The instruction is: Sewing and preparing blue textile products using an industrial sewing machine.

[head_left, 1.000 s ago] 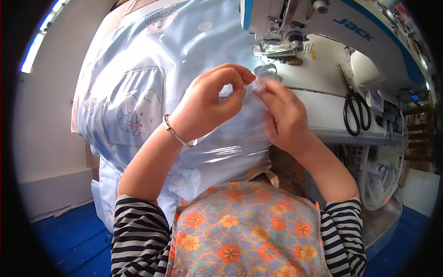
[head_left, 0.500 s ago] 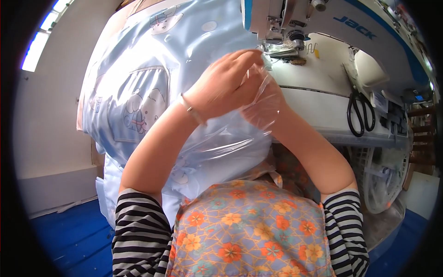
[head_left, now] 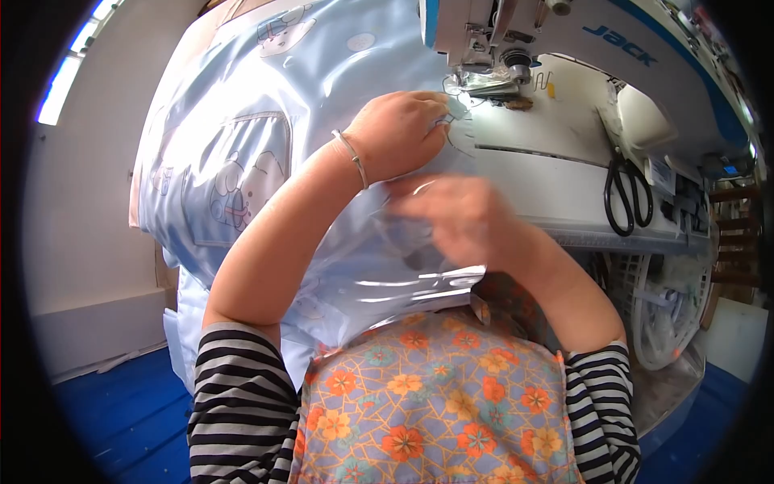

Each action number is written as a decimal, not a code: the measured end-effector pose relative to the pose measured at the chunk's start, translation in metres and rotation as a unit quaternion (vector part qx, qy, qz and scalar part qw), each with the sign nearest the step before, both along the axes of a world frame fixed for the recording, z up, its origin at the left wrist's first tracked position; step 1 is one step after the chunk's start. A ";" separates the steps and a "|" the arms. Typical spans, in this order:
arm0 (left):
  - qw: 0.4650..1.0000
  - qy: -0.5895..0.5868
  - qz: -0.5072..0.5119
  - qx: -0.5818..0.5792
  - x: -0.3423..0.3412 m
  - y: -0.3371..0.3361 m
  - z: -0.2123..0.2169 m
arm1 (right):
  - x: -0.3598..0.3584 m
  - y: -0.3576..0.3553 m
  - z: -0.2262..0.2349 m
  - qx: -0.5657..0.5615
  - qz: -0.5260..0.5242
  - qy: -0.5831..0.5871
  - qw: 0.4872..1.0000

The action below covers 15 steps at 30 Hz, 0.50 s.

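Light blue glossy fabric [head_left: 322, 73] with printed cartoon animals and a pocket spreads over the left of the sewing table. Fingers bent and thumb close to them, my left hand [head_left: 401, 135] grips the fabric's edge just in front of the needle area. Below it, my right hand [head_left: 468, 218] is smeared by motion over clear plastic film [head_left: 403, 282] that hangs toward my lap; its fingers cannot be made out. Above both hands stands the sewing machine [head_left: 556, 40], its presser foot [head_left: 461, 77] near my left fingertips.
Black-handled scissors [head_left: 627, 194] lie on the white machine table [head_left: 548, 181] to the right. A white plastic basket [head_left: 665, 315] hangs below the table edge. Past the needle area lie small scraps [head_left: 516, 103]. A wall [head_left: 97, 202] rises at the left.
My hands were together near the needle with the film around the right one. The right hand has since come down toward me, away from the left, and the film hangs lower.
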State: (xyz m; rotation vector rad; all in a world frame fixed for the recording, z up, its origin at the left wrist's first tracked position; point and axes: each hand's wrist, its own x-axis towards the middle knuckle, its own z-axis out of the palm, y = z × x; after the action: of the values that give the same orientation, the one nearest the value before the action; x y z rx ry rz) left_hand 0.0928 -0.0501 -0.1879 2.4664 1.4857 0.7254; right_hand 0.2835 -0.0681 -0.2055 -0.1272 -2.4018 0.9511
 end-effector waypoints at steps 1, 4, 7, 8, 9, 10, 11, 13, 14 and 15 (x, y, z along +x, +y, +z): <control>1.000 -0.005 -0.008 0.012 0.000 0.000 0.001 | 0.002 0.006 -0.002 0.051 -0.078 0.058 0.994; 0.997 0.015 0.026 -0.076 -0.002 -0.002 0.001 | 0.005 0.019 -0.009 0.123 -0.234 -0.040 0.964; 0.999 -0.011 0.035 -0.038 -0.003 -0.005 -0.003 | -0.004 0.019 -0.015 0.168 -0.270 -0.036 0.947; 0.999 -0.016 0.029 -0.012 -0.003 -0.007 -0.004 | -0.006 0.016 -0.015 0.168 -0.281 -0.037 0.944; 0.999 -0.027 0.044 -0.011 -0.003 -0.009 -0.006 | -0.009 0.015 -0.014 0.165 -0.296 -0.036 0.940; 0.998 -0.037 0.049 -0.001 -0.003 -0.010 -0.007 | -0.011 0.014 -0.013 0.153 -0.296 -0.054 0.941; 0.998 -0.043 0.052 -0.003 -0.003 -0.011 -0.008 | -0.012 0.013 -0.012 0.138 -0.301 -0.069 0.941; 0.998 -0.046 0.051 -0.004 -0.002 -0.010 -0.010 | -0.012 0.015 -0.010 0.111 -0.310 -0.097 0.939; 0.998 -0.040 0.041 0.010 -0.001 -0.009 -0.010 | -0.012 0.016 -0.010 0.098 -0.312 -0.107 0.939; 0.999 -0.032 0.030 0.026 0.000 -0.006 -0.010 | -0.011 0.018 -0.010 0.092 -0.313 -0.105 0.939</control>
State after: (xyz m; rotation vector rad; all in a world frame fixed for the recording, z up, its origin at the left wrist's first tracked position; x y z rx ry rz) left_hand 0.0929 -0.0565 -0.1978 2.4200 1.5429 0.8567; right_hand 0.2722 -0.0502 -0.2154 -0.9016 -2.3760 0.4278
